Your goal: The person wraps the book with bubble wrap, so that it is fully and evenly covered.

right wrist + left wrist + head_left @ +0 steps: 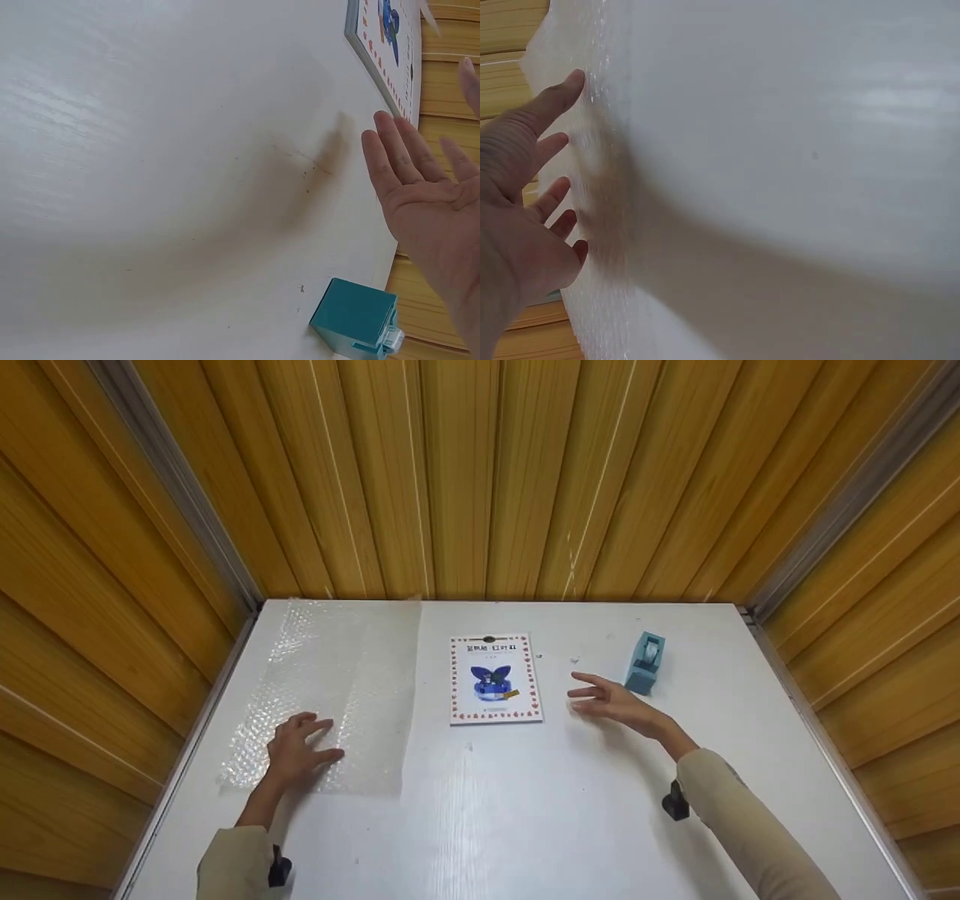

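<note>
My left hand (294, 751) is over the lower part of a sheet of bubble wrap (375, 675), its fingers spread and loosely bent; whether it touches the sheet I cannot tell. In the left wrist view that hand (532, 202) holds nothing. To the right of the sheet lies a book (495, 679) with a blue picture and a red-dotted border on its white cover. My right hand (619, 706) hovers between the book and a teal tape dispenser (645, 664), with nothing in its fingers. The right wrist view shows its extended fingers (397, 150) near the book's edge.
A white table (525, 825) carries all of these things. Yellow wood-grain panels (457, 472) rise behind it and on both sides. Small specks (574, 660) mark the tabletop right of the book.
</note>
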Demonstrator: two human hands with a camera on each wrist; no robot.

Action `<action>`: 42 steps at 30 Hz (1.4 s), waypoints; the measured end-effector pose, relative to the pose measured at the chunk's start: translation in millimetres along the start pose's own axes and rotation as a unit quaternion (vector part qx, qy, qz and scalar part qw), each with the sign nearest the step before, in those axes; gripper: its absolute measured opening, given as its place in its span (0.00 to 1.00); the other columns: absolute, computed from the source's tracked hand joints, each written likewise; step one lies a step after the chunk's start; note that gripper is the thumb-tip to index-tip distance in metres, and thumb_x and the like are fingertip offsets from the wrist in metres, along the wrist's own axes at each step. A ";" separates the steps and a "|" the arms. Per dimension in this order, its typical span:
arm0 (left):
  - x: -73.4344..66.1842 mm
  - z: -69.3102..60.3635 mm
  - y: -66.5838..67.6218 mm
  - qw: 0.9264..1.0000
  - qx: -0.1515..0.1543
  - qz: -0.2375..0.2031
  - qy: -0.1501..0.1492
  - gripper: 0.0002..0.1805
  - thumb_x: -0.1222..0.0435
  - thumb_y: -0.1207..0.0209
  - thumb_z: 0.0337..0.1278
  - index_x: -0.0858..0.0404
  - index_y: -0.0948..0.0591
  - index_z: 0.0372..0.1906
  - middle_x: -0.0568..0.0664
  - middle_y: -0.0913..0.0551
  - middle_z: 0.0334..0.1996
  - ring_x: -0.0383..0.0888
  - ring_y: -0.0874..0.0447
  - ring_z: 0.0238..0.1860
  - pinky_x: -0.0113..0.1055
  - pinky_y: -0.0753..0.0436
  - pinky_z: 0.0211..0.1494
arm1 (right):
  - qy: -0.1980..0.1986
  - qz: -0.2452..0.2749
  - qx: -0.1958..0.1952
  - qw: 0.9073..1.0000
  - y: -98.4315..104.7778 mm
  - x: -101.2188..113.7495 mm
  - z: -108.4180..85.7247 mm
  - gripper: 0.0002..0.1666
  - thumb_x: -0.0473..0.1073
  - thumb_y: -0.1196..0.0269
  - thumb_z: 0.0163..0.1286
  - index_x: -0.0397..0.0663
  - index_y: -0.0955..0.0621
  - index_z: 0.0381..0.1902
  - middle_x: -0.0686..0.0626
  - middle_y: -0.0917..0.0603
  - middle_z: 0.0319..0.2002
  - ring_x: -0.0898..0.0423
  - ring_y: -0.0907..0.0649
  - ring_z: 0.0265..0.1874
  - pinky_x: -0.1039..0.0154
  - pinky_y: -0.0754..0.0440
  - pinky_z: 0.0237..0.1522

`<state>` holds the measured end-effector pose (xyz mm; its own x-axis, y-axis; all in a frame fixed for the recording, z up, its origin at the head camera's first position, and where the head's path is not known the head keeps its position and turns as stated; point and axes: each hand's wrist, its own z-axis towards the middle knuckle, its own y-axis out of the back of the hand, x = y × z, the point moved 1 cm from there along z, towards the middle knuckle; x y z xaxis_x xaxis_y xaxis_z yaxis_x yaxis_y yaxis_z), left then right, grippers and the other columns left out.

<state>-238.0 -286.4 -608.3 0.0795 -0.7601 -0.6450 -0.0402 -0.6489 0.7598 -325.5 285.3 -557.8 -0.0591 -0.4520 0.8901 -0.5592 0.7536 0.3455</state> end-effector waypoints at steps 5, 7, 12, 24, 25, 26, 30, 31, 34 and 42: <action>-0.2 -0.2 9.1 0.999 0.026 0.034 -0.026 0.34 0.60 0.27 0.53 0.69 0.22 0.65 0.70 0.33 0.72 0.73 0.41 0.74 0.75 0.44 0.71 | 0.000 -0.005 0.003 1.000 -0.2 -6.2 -3.3 0.47 0.49 0.36 0.74 0.45 0.45 0.82 0.35 0.27 0.72 0.38 0.29 0.74 0.40 0.33 0.75; -0.4 -0.3 12.7 0.997 0.038 0.053 -0.038 0.33 0.61 0.27 0.54 0.69 0.22 0.65 0.72 0.34 0.72 0.75 0.41 0.73 0.76 0.42 0.70 | -0.002 -0.004 0.004 1.000 1.0 -9.0 -5.2 0.46 0.48 0.37 0.75 0.44 0.45 0.82 0.35 0.27 0.72 0.38 0.28 0.73 0.40 0.34 0.75; 1.9 0.6 21.4 0.995 0.053 0.072 -0.045 0.32 0.62 0.28 0.54 0.68 0.21 0.64 0.77 0.36 0.70 0.80 0.43 0.71 0.79 0.39 0.66 | -0.004 -0.009 -0.001 1.000 2.5 -11.9 -8.4 0.45 0.48 0.37 0.75 0.44 0.45 0.81 0.35 0.26 0.72 0.38 0.27 0.72 0.41 0.32 0.75; 6.9 1.1 20.9 0.996 0.059 0.050 -0.035 0.42 0.55 0.23 0.48 0.70 0.26 0.67 0.80 0.43 0.73 0.81 0.48 0.73 0.75 0.38 0.70 | -0.011 -0.008 0.007 1.000 -1.4 -17.4 -8.0 0.46 0.49 0.37 0.75 0.43 0.44 0.81 0.35 0.27 0.72 0.39 0.25 0.71 0.49 0.25 0.71; 7.1 1.2 20.6 0.996 0.059 0.048 -0.036 0.43 0.55 0.24 0.49 0.71 0.26 0.68 0.81 0.44 0.73 0.81 0.49 0.74 0.75 0.39 0.71 | -0.012 -0.007 0.008 1.000 -1.8 -18.0 -7.9 0.46 0.49 0.37 0.75 0.43 0.44 0.81 0.35 0.27 0.72 0.40 0.25 0.71 0.50 0.25 0.71; 7.7 1.5 20.3 0.996 0.059 0.046 -0.038 0.43 0.55 0.24 0.50 0.71 0.27 0.68 0.81 0.44 0.73 0.81 0.50 0.73 0.75 0.39 0.71 | -0.012 -0.003 0.009 1.000 -2.3 -18.2 -8.1 0.46 0.49 0.36 0.74 0.43 0.44 0.81 0.34 0.27 0.72 0.39 0.25 0.71 0.50 0.25 0.71; 11.1 -0.1 20.4 0.997 0.035 0.058 -0.048 0.40 0.56 0.25 0.51 0.71 0.25 0.66 0.80 0.37 0.68 0.79 0.43 0.69 0.73 0.33 0.66 | -0.014 -0.001 0.010 1.000 -3.4 -19.0 -9.8 0.46 0.49 0.37 0.75 0.43 0.45 0.81 0.33 0.28 0.72 0.39 0.26 0.71 0.47 0.26 0.72; 12.3 -0.1 20.7 0.996 0.027 0.062 -0.050 0.38 0.57 0.25 0.51 0.70 0.23 0.65 0.80 0.35 0.66 0.79 0.40 0.68 0.73 0.32 0.63 | -0.014 0.000 0.009 1.000 -3.2 -18.9 -10.2 0.46 0.48 0.37 0.75 0.43 0.44 0.81 0.33 0.28 0.72 0.38 0.26 0.71 0.47 0.27 0.72; 14.8 -1.3 23.0 0.997 0.014 0.058 -0.049 0.34 0.60 0.25 0.51 0.71 0.21 0.62 0.78 0.31 0.64 0.77 0.36 0.65 0.72 0.30 0.61 | -0.010 -0.004 0.008 1.000 -2.8 -18.1 -10.0 0.45 0.47 0.38 0.76 0.42 0.44 0.81 0.34 0.28 0.72 0.38 0.26 0.71 0.45 0.28 0.73; 16.1 -7.5 30.6 0.998 0.017 0.046 -0.050 0.32 0.61 0.26 0.52 0.73 0.20 0.60 0.78 0.30 0.65 0.78 0.35 0.66 0.74 0.31 0.64 | -0.013 -0.005 0.013 1.000 -2.8 -16.5 -9.4 0.45 0.49 0.37 0.75 0.43 0.44 0.81 0.35 0.27 0.72 0.39 0.25 0.71 0.44 0.28 0.72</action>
<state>-230.5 -318.3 -594.9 -0.0265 -0.8147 -0.5793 -0.0762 -0.5761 0.8138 -315.2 295.1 -570.7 -0.0746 -0.4727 0.8780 -0.5807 0.7364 0.3472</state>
